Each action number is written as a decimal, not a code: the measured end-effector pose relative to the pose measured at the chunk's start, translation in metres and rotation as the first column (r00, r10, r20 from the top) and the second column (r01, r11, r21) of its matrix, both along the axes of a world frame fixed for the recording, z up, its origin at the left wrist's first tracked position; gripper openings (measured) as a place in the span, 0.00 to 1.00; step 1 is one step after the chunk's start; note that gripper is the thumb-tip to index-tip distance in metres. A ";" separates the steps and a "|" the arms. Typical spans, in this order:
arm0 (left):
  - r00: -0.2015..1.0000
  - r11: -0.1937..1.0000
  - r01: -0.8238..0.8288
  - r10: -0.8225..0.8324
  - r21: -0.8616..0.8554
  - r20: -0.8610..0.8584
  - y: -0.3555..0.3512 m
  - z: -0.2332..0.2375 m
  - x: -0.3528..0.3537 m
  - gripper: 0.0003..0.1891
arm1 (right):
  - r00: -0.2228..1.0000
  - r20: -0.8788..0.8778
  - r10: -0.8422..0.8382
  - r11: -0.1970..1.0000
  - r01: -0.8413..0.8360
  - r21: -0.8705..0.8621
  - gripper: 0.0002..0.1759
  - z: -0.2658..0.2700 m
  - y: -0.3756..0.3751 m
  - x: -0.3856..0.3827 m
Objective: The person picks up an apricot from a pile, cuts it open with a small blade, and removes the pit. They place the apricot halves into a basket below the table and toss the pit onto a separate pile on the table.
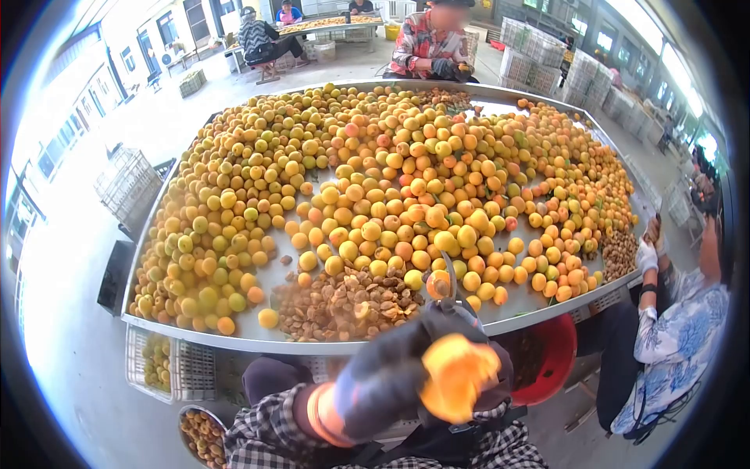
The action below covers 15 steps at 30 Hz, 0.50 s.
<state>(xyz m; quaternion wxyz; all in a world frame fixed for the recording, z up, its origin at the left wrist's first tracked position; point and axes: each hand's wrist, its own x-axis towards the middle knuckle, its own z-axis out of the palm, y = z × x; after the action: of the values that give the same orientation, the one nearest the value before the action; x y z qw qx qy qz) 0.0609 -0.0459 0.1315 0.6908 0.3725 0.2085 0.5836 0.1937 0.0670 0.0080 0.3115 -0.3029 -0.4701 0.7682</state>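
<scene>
My left hand (387, 371), in a dark glove and blurred by motion, reaches in from the lower left below the table edge. Bright orange opened apricot flesh (459, 377) is at its fingers. Partly hidden behind it, my right hand (461, 314), also dark-gloved, is closed around a metal tool with a curved jaw (448, 266). A cut apricot piece (439, 285) sits at the tool's jaws. Just beyond lies a heap of brown pits (351, 305) on the metal table (258, 322), beside a large spread of whole apricots (367, 211).
A red basin (551, 359) stands under the table's front edge, right of my hands. White crates (191, 374) and a bucket of pits (203, 438) are at lower left. A co-worker (672, 336) sits at the right; another person (433, 47) works across the table.
</scene>
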 end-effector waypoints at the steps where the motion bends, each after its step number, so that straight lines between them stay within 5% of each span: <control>1: 0.993 0.999 0.034 -0.034 -0.003 0.113 -0.004 0.003 0.008 0.33 | 0.975 -0.058 -0.217 0.950 0.197 -0.243 0.08 -0.023 -0.010 0.004; 3: 0.988 0.999 0.026 -0.032 0.044 0.149 -0.005 -0.002 0.007 0.34 | 0.927 -0.365 -0.091 0.894 -0.086 -0.440 0.09 -0.014 -0.006 0.007; 5: 0.977 0.993 0.040 -0.063 0.113 0.206 -0.008 -0.006 0.007 0.35 | 0.956 -0.285 -0.073 0.937 -0.033 -0.347 0.15 -0.005 -0.012 0.005; 15: 0.909 0.888 0.036 -0.220 0.459 0.354 -0.023 -0.010 0.000 0.42 | 0.974 -0.182 -0.132 0.925 0.056 -0.375 0.11 -0.003 -0.019 -0.007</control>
<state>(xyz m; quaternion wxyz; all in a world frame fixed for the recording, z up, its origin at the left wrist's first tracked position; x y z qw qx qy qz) 0.0605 -0.0688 0.1216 0.6532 0.4067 -0.0994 0.6309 0.1870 0.0482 0.0052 0.3324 -0.2978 -0.2687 0.8536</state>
